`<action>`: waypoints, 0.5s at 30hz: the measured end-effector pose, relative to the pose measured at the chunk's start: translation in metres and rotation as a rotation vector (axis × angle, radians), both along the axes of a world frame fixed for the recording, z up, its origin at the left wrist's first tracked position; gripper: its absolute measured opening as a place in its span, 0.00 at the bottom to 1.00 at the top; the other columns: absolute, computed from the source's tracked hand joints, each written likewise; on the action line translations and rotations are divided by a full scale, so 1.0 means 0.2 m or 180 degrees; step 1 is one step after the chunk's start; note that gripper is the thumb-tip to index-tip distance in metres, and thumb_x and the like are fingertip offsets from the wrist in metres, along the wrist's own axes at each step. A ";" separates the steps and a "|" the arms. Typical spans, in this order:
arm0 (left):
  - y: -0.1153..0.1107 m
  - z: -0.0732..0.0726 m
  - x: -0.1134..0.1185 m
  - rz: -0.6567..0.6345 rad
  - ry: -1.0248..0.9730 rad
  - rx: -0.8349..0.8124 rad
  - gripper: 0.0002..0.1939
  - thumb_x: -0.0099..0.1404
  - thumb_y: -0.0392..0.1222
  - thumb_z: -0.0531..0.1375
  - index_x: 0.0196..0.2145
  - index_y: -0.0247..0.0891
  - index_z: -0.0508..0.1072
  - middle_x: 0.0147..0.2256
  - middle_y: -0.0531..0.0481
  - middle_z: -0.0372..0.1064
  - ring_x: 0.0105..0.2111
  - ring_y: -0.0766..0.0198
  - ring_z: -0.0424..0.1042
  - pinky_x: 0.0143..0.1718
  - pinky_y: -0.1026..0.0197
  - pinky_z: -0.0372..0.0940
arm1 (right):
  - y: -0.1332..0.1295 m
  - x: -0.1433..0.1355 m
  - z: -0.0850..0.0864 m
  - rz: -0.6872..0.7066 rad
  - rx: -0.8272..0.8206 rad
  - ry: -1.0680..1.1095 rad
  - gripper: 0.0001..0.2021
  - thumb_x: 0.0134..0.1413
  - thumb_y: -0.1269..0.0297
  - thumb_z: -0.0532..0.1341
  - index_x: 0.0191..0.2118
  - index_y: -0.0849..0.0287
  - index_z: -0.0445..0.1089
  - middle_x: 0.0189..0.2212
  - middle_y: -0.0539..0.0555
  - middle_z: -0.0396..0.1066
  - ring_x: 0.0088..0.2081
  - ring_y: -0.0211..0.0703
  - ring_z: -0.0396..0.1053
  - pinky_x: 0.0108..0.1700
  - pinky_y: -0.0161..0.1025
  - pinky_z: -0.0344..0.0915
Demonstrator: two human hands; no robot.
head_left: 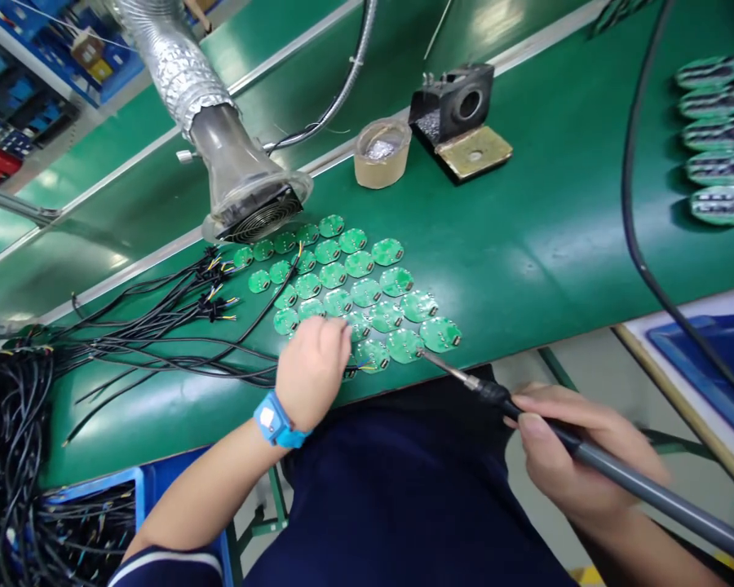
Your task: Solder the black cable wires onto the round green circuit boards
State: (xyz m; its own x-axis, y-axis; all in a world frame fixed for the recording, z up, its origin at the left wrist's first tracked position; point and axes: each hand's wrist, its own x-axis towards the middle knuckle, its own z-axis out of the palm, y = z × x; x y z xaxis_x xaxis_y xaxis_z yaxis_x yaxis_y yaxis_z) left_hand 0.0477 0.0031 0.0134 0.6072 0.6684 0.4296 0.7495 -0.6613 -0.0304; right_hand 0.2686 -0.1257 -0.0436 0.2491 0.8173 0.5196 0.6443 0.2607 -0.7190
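My right hand (pixel 587 456) is wrapped around a soldering iron (pixel 495 393), whose tip points left at the edge of a round green circuit board (pixel 405 346). My left hand (pixel 314 359), with a blue watch at its wrist, is closed over the near rows of boards. Black cables (pixel 250 372) run into it from the left, and thin coloured wire ends (pixel 365 368) come out on its right, by another board (pixel 372 354). The fingertips are partly hidden. Several more round boards (pixel 359 263) lie in slanting rows, with one cable lying across the far rows.
A fume extractor nozzle (pixel 245 179) hangs behind the boards. Further right stand a tape roll (pixel 380 167) and a soldering iron stand (pixel 458 114). Bundled black cables (pixel 6 440) hang over the left end. More boards (pixel 718 130) lie far right, beyond a hanging black cord (pixel 630 187).
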 end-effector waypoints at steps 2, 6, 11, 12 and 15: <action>-0.03 -0.03 0.06 -0.0253 0.0230 -0.0145 0.07 0.68 0.38 0.52 0.36 0.33 0.67 0.27 0.48 0.65 0.28 0.61 0.66 0.28 0.61 0.62 | 0.00 -0.01 0.03 0.0150 0.0153 0.0290 0.10 0.50 0.74 0.59 0.39 0.55 0.68 0.26 0.52 0.69 0.26 0.43 0.70 0.27 0.41 0.70; -0.05 -0.06 0.09 -0.0809 0.0600 -0.0306 0.07 0.68 0.36 0.52 0.40 0.32 0.68 0.30 0.48 0.67 0.29 0.62 0.67 0.28 0.62 0.63 | 0.01 -0.01 0.04 0.0297 0.0200 0.0289 0.09 0.50 0.74 0.58 0.38 0.57 0.68 0.25 0.51 0.67 0.26 0.40 0.69 0.27 0.38 0.69; -0.04 -0.07 0.11 -0.1046 0.0482 -0.0580 0.09 0.67 0.32 0.51 0.41 0.29 0.69 0.32 0.45 0.67 0.31 0.61 0.66 0.32 0.61 0.66 | 0.03 -0.02 0.05 0.0331 0.0327 0.0091 0.09 0.49 0.76 0.58 0.38 0.59 0.67 0.23 0.50 0.66 0.25 0.38 0.69 0.25 0.34 0.68; -0.04 -0.08 0.12 -0.1009 0.0328 -0.0724 0.08 0.67 0.33 0.52 0.40 0.30 0.70 0.32 0.45 0.67 0.32 0.61 0.66 0.32 0.61 0.66 | 0.03 -0.02 0.06 0.0362 0.0331 0.0080 0.09 0.49 0.76 0.58 0.37 0.59 0.67 0.23 0.50 0.66 0.24 0.37 0.68 0.24 0.35 0.68; -0.07 -0.10 0.15 -0.0857 -0.0195 -0.1109 0.08 0.66 0.34 0.53 0.33 0.32 0.71 0.30 0.46 0.65 0.31 0.63 0.64 0.32 0.61 0.65 | 0.04 -0.01 0.08 0.0528 0.0282 0.0063 0.08 0.50 0.76 0.57 0.37 0.60 0.67 0.20 0.49 0.64 0.21 0.36 0.65 0.22 0.35 0.67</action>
State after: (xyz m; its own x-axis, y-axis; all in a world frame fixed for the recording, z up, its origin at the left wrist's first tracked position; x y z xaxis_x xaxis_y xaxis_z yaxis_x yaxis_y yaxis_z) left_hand 0.0785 -0.0108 -0.0071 0.7597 0.6013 0.2474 0.5427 -0.7960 0.2681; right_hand 0.2661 -0.1168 -0.0284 0.1256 0.7993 0.5877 0.5730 0.4251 -0.7007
